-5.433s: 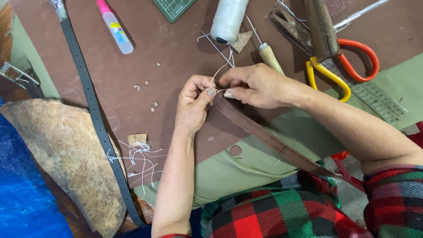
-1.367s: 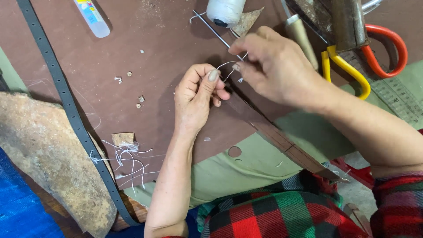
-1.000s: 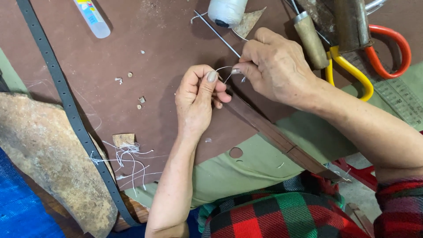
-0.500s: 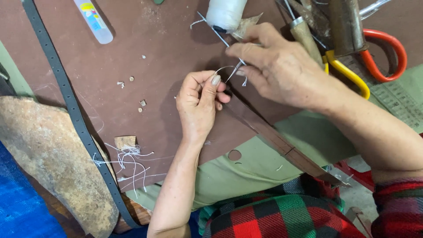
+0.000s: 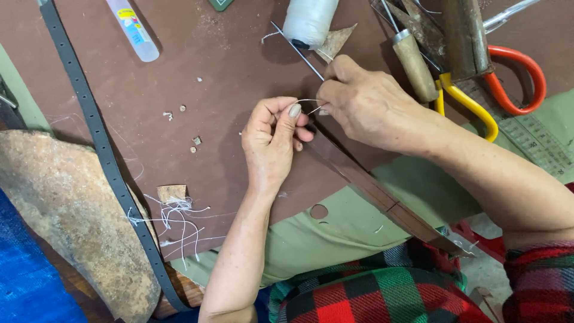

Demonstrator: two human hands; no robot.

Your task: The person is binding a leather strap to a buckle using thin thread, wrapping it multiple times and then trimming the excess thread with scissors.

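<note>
— What are the fingers doing?

— The left hand (image 5: pixel 272 146) pinches the end of a brown leather strap (image 5: pixel 382 197) and a loop of white thread (image 5: pixel 306 101). The right hand (image 5: pixel 365 104) grips a thin needle (image 5: pixel 296 49), fingers clenched around it, touching the thread.

— Where does the strap run?

— Diagonally from the hands toward the person's lap, over the edge of the maroon mat (image 5: pixel 209 90) on the counter.

— Any open room?

— Bare mat left of the hands. Behind the right hand it's crowded: thread spool (image 5: pixel 310 21), wooden-handled awl (image 5: pixel 414 66), yellow and red scissors (image 5: pixel 508 84). A grey perforated belt (image 5: pixel 95 137) borders the left.
</note>
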